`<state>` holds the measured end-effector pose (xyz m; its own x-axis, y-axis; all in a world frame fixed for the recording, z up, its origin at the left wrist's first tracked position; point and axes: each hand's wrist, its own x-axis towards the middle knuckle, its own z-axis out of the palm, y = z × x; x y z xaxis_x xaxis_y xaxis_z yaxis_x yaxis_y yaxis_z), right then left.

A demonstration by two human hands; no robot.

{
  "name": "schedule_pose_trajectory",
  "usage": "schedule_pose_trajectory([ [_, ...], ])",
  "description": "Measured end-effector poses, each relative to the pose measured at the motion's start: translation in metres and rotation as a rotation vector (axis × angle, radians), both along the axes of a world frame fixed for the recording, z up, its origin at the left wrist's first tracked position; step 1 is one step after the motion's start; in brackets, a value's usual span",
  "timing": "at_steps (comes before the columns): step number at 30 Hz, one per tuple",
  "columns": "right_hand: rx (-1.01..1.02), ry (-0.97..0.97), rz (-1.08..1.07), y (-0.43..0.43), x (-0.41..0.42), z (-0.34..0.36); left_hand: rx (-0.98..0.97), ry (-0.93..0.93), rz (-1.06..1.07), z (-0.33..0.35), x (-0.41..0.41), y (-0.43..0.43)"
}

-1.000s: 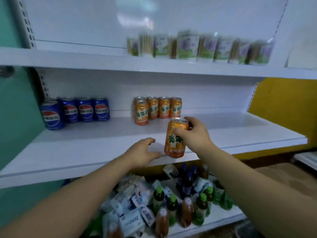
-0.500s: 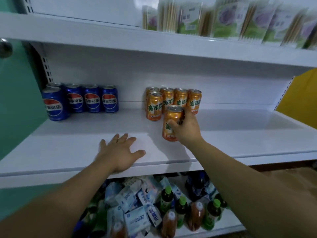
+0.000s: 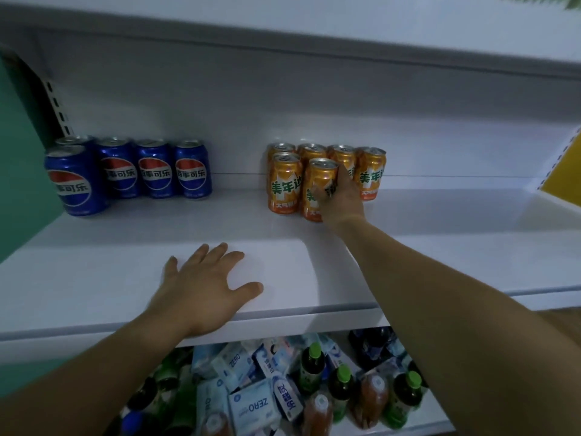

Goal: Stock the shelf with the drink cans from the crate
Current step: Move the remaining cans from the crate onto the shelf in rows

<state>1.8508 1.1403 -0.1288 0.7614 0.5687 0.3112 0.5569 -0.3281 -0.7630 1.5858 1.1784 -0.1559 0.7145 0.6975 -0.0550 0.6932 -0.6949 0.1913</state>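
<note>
My right hand (image 3: 341, 199) is shut on an orange can (image 3: 317, 184) standing upright on the white shelf (image 3: 283, 278), right beside another front-row orange can (image 3: 284, 184). Behind them stands a back row of orange cans (image 3: 371, 171) against the rear wall. My left hand (image 3: 204, 287) lies flat and open on the shelf near its front edge, fingers spread. Several blue cola cans (image 3: 154, 168) stand at the far left of the same shelf. The crate is out of view.
A lower shelf (image 3: 393, 431) holds green-capped bottles (image 3: 311, 366) and white and blue packets (image 3: 251, 407). An upper shelf's underside (image 3: 283, 36) runs overhead. A green wall (image 3: 19, 184) bounds the left, a yellow panel (image 3: 562, 184) the right.
My right hand carried the orange can from the shelf's front edge back to the orange group and set it beside the front can. My left hand went flat onto the shelf. The view moved closer.
</note>
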Motion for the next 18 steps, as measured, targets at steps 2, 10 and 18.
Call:
schedule_pose_trajectory([
  [2,0.034,0.000,0.012,0.005,0.002,-0.002,0.003,0.003,0.000,0.000,0.000,0.000],
  [10,0.045,0.020,0.018,0.023,0.006,-0.005,0.006,0.031,-0.001,0.000,0.001,-0.001],
  [18,-0.014,0.096,0.059,0.012,-0.003,0.006,0.003,0.024,-0.002,0.001,0.000,0.000],
])
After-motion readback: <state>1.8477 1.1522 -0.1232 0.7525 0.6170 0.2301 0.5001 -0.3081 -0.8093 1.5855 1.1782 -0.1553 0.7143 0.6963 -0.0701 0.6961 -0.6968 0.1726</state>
